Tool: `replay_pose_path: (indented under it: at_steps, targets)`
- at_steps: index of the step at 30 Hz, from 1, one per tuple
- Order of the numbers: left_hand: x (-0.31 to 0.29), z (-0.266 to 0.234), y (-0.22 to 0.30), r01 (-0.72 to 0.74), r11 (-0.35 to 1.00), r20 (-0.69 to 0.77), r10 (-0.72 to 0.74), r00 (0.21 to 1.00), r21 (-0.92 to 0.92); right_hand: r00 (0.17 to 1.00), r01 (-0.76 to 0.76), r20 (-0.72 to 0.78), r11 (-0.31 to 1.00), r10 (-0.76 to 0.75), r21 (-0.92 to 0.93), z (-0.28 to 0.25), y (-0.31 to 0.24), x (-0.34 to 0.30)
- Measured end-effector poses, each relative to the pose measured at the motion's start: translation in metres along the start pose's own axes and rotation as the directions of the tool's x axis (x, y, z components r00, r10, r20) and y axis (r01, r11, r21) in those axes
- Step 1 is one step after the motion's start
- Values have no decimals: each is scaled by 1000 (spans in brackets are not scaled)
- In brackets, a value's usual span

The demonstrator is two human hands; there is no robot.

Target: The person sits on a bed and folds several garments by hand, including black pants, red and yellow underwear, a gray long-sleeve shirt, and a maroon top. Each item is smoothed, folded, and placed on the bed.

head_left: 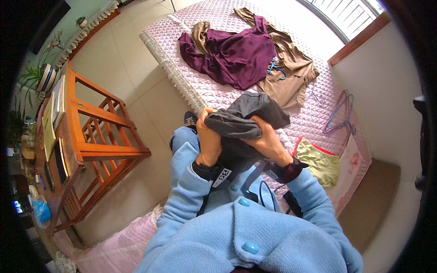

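Observation:
A dark grey cloth garment (pixel 257 109) is bunched between my two hands, above the near edge of the bed; its exact kind is hidden by the folds. My left hand (pixel 209 139) grips its left end, with the thumb on top. On the other side my right hand (pixel 269 142) holds the fabric, fingers mostly tucked beneath it. Beyond them a dark purple garment (pixel 234 54) lies spread on the bed, a blue hanger (pixel 276 70) showing at its lower edge. Partly under it rests a brown garment (pixel 291 68).
The bed has a pink quilted cover (pixel 159 38) with a lace edge. Several hangers (pixel 340 113) and a yellow-green garment with red trim (pixel 317 161) lie on its right part. A wooden chair (pixel 102 118) stands at the left beside a table (pixel 68 168) holding books and plants.

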State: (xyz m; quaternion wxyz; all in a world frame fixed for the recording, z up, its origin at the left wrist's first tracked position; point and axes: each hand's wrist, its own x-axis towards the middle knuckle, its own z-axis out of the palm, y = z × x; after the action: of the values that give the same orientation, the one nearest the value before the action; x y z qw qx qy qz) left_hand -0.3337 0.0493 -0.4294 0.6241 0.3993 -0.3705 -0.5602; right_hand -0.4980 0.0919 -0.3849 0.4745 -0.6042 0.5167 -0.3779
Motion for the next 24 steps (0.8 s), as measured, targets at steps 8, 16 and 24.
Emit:
replay_pose_path:
  at_steps: [8,16,24]
  targets:
    - [-25,15,3,-226,743,283,51,958,630,822,220,-299,754,-485,-619,-28,7,23]
    - [-6,3,-1,-72,983,101,55,993,170,994,77,-54,952,-98,-298,-4,-2,10]
    - [-17,7,-3,-267,566,251,109,962,780,863,277,-309,885,-401,-375,-16,5,16]
